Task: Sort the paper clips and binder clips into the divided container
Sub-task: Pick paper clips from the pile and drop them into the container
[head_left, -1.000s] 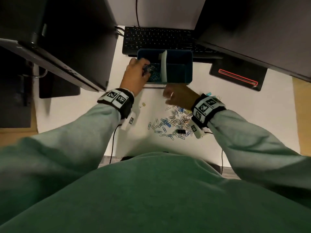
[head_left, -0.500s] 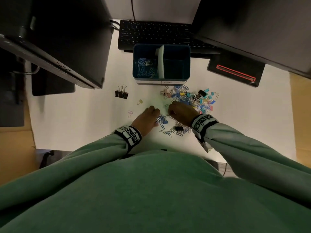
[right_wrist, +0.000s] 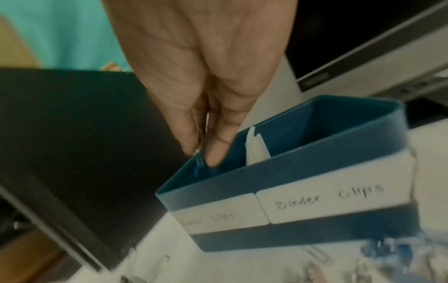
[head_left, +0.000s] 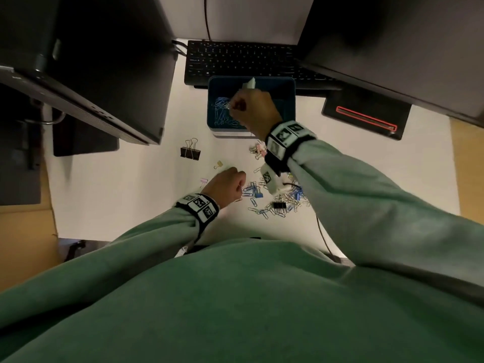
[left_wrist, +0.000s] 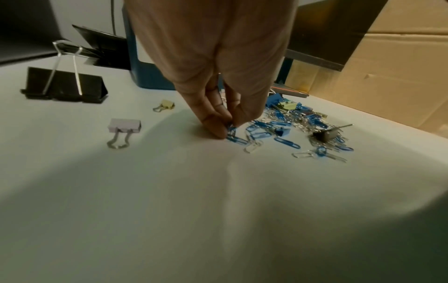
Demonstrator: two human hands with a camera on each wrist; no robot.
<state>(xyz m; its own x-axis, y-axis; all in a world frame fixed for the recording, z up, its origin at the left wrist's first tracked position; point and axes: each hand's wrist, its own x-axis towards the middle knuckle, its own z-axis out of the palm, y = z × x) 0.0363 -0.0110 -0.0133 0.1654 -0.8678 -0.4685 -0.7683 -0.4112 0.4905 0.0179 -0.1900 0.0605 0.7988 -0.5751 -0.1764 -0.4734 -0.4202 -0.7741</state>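
The blue divided container (head_left: 289, 106) stands in front of the keyboard, with a white divider (right_wrist: 257, 149) and labels "Paper clips" and "Binder Clips" (right_wrist: 327, 197). Its left compartment holds paper clips (head_left: 222, 116). My right hand (head_left: 231, 106) hovers over that compartment and pinches a few paper clips (right_wrist: 200, 153) between thumb and fingers. My left hand (head_left: 239, 191) is down on the table at the left end of the mixed clip pile (head_left: 277, 203). Its fingertips (left_wrist: 218, 130) pinch a blue paper clip (left_wrist: 232, 132).
A large black binder clip (head_left: 190, 151), a small yellow one (head_left: 218, 164) and a lilac one (head_left: 203, 181) lie apart on the white table, left of the pile. More small binder clips (head_left: 258, 150) lie near the container. Monitors overhang both sides; a keyboard (head_left: 241, 61) sits behind.
My right hand has gone from the pile up to the container's left compartment with paper clips. My left hand, back from the container a second ago, stays at the pile.
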